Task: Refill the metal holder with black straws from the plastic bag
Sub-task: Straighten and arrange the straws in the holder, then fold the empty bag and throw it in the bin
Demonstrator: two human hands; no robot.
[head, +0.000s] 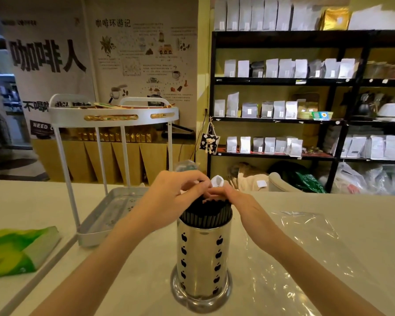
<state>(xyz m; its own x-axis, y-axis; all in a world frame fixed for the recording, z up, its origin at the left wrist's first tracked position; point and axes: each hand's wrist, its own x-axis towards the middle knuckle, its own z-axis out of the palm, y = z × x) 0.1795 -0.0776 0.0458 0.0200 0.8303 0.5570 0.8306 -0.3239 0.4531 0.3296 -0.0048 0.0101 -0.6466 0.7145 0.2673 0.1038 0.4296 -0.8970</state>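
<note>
A shiny metal holder (202, 261) with apple-shaped cut-outs stands upright on the pale counter in front of me. A dense bundle of black straws (205, 214) fills it and sticks out above the rim. My left hand (172, 195) and my right hand (235, 201) meet over the straw tops, fingertips pinched together on the upper ends of the straws. The clear plastic bag (306, 242) lies flat and crumpled on the counter to the right of the holder.
A white two-tier metal rack (96, 215) stands to the left behind the holder. A green packet (16, 252) lies at the left counter edge. Dark shelves (283, 82) of white pouches line the far wall. A small white item (217, 180) shows just beyond my fingers.
</note>
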